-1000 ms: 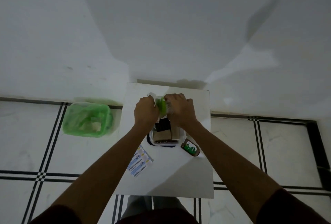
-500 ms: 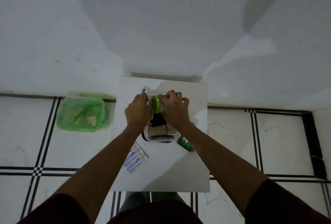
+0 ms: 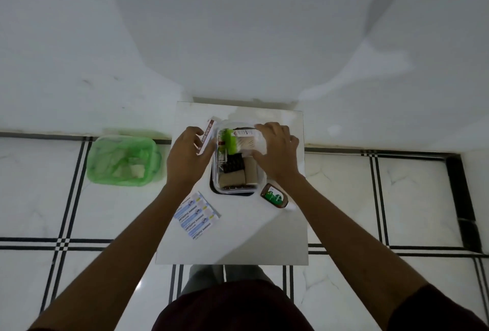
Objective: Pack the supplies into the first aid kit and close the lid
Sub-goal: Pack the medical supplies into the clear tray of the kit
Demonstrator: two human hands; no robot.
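The right hand (image 3: 275, 152) covers the far right corner of the clear first aid kit (image 3: 238, 189) and part of the white packet (image 3: 248, 141) it grips, so the packet's full shape cannot be read. The left hand (image 3: 186, 161) hides the lower end of the narrow box (image 3: 207, 136); its lettering is too blurred to read. The kit's dark and tan contents overlap and stay unidentifiable. Both arms run off the bottom edge.
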